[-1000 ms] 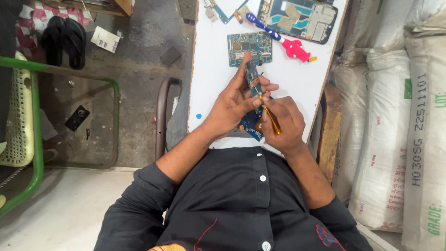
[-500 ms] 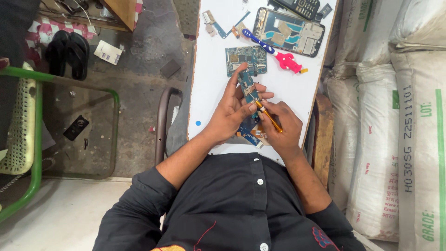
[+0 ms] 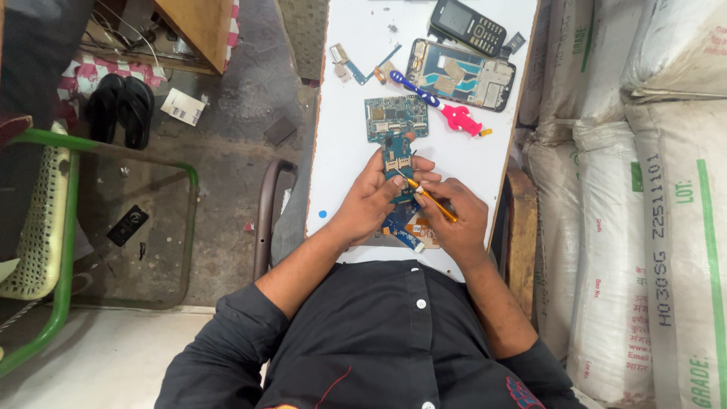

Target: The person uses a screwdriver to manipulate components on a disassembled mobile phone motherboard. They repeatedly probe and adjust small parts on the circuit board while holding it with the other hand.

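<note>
The left hand grips a small blue circuit board, its fingers wrapped around the lower part so the board sticks out above them, held just over the near half of the white tabletop. The right hand pinches an orange-handled screwdriver like a pen, its tip resting on the board just beside the left thumb. Under both hands, close to the near edge, lie more blue board pieces (partly hidden by the fingers). A second, squarer circuit board lies flat just beyond the held one. Toward the far right corner sit an opened phone frame, a dark keypad phone and a toothbrush with a pink handle. White sacks stand along the right edge.
</note>
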